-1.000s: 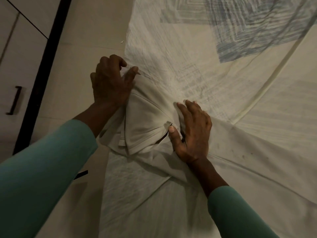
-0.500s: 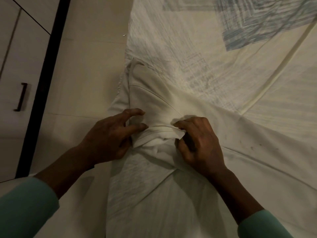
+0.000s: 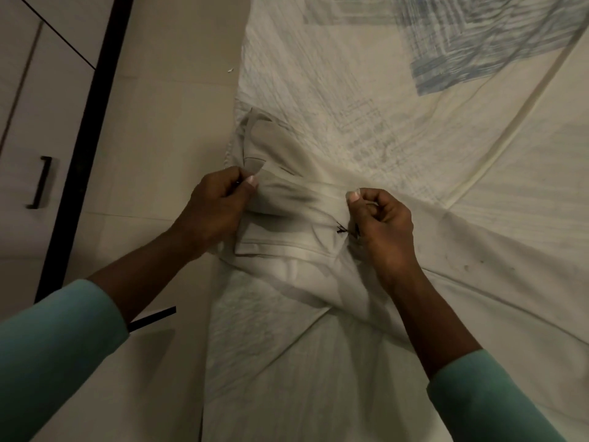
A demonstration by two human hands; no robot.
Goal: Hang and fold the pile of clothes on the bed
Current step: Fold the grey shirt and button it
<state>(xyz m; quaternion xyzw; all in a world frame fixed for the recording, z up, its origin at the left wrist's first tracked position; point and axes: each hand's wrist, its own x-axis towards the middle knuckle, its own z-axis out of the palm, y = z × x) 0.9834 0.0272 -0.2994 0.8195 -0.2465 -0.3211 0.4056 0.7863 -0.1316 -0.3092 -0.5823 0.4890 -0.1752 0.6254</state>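
A pale beige garment [image 3: 287, 218] lies folded at the left edge of the bed [image 3: 414, 138], near its corner. My left hand [image 3: 216, 205] pinches the garment's left side between thumb and fingers. My right hand [image 3: 381, 224] pinches its right side, beside a small black mark on the fabric. The fold between both hands is lifted slightly off the sheet. The garment's far end lies flat toward the bed's edge. Both forearms wear teal sleeves.
The bed carries a white sheet with faded blue-grey square prints [image 3: 478, 49]. A cream tiled floor [image 3: 165, 122] runs along the left. A white cabinet with a dark handle [image 3: 39, 183] and a black vertical strip [image 3: 89, 138] stands at far left.
My left hand came down from the garment's far end to its near edge. Both hands went from pressing flat to pinching the fold and raising it a little.
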